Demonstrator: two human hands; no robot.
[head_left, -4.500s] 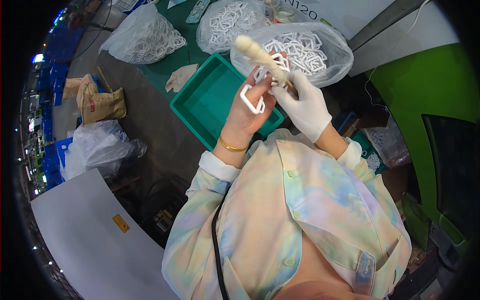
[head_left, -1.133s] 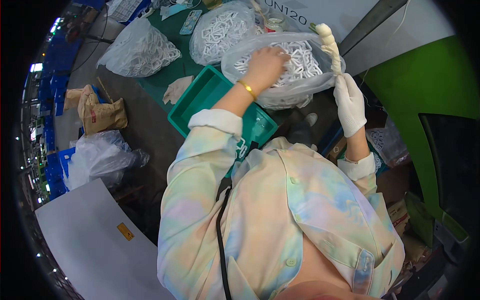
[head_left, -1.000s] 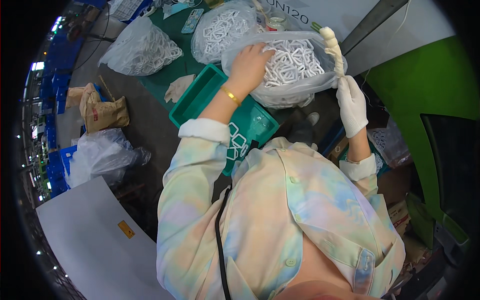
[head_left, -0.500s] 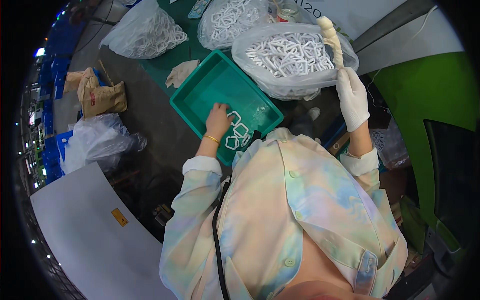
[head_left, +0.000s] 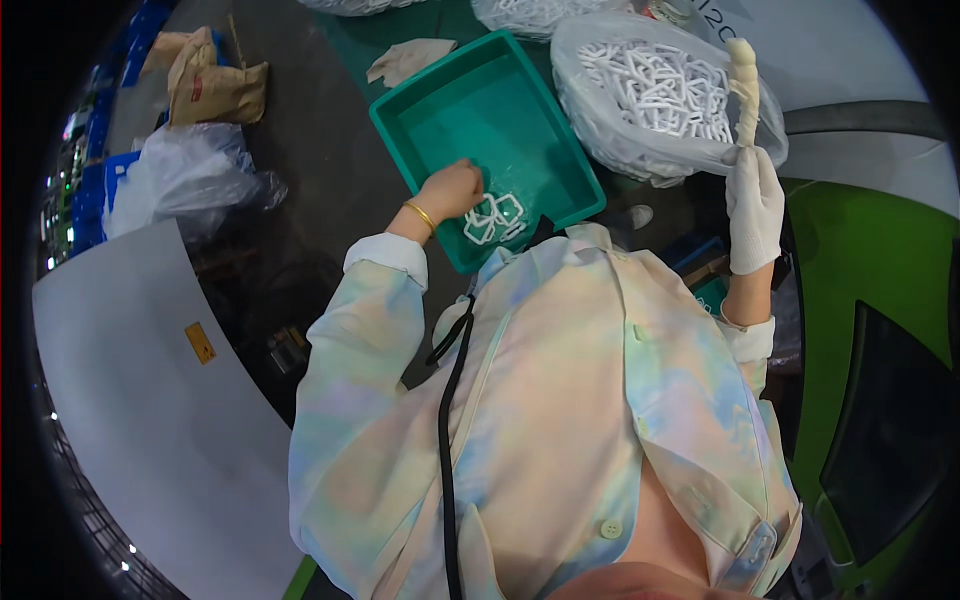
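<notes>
My bare left hand [head_left: 452, 190], a gold bangle at its wrist, is inside the green plastic tray [head_left: 395, 135]. Its fingers are curled together beside a few white six-sided plastic rings [head_left: 497, 218]. Whatever lies between the fingertips is hidden. In a white knit glove, my right hand [head_left: 755, 208] grips the lower end of a knobbly cream-coloured stick [head_left: 743, 88]. This stick points upward, and a short branch juts from its side. Just left of it is a clear plastic bag [head_left: 610, 135] full of white plastic links [head_left: 660, 92].
A pale cloth [head_left: 410, 62] lies beyond the tray. More bags of white pieces [head_left: 535, 15] show at the top edge. Brown paper bags [head_left: 215, 90] and a clear plastic bundle [head_left: 190, 175] are on the left, above a grey panel [head_left: 140, 330]. Green-and-black casing [head_left: 890, 400] stands on the right.
The whole view has shifted, so the tray and bags sit higher and further right. My left hand's fingers have drawn together by the rings. My right hand still grips the stick.
</notes>
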